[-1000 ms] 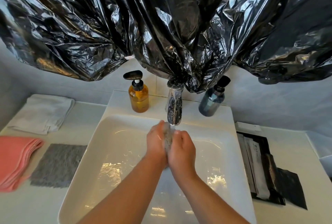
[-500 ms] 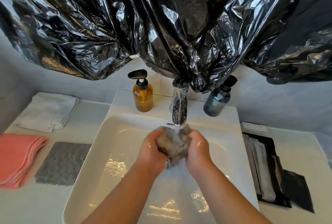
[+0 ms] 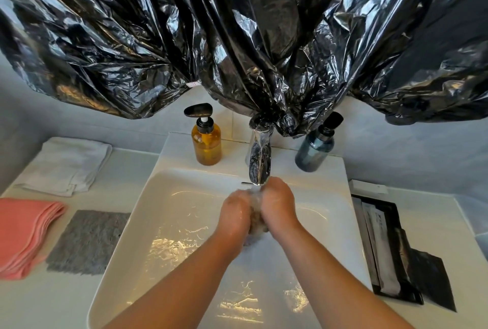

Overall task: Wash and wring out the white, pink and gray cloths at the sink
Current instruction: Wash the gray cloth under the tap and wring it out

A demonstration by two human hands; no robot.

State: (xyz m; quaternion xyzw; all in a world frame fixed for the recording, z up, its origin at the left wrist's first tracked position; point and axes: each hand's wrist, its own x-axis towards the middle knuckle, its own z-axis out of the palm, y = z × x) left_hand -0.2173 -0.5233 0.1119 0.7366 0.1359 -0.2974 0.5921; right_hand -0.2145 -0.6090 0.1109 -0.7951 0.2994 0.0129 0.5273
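Washing looks barely begun. A wet gray cloth [image 3: 257, 220] is bunched between the left hand [image 3: 236, 213] and right hand [image 3: 278, 206] under the running faucet [image 3: 260, 163], over the middle of the sink [image 3: 184, 209], and each grip is curled tight around it. The wad's long axis seems to run from the spout down toward the person. The white cloth [image 3: 66, 166], pink cloths [image 3: 23, 233] and a flat gray cloth [image 3: 87, 241] lie at the bench's left end, apparently unwashed.

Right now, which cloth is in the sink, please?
The wet bunched cloth between left hand and right hand; the white cloth, pink cloths and gray cloth lie on the counter.
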